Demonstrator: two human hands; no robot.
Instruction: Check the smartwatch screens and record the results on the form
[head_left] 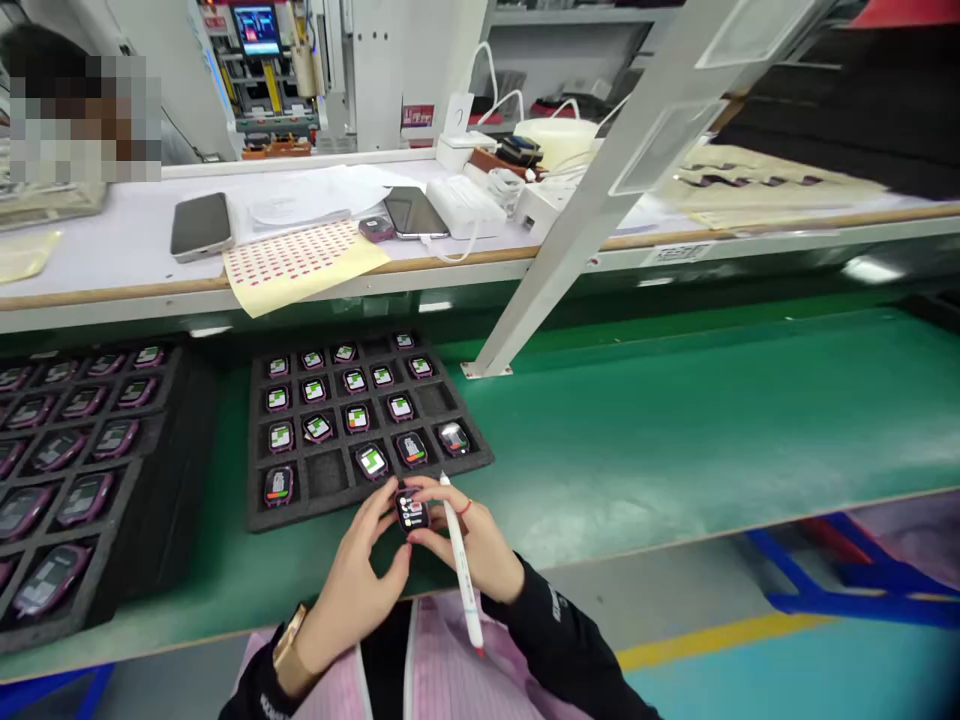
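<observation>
A small smartwatch body (412, 511) without a strap is held between both hands, its lit screen facing up with a menu of icons. My left hand (356, 585) grips its left side with fingertips and thumb. On the other side, my right hand (480, 545) pinches the watch and also keeps a white marker pen (460, 565) tucked between its fingers, red end pointing toward me. Just beyond the hands lies a black foam tray (326, 472) with watches in most of its pockets. Several of these watches (372, 461) show green and white screens.
A stack of foam trays (161, 480) with purple-rimmed watches stands at left on the green bench (675, 420). A slanted metal post (555, 245) rises from the bench. The shelf above holds phones (201, 226), a sticker sheet (300, 262) and chargers. Another person is at far left.
</observation>
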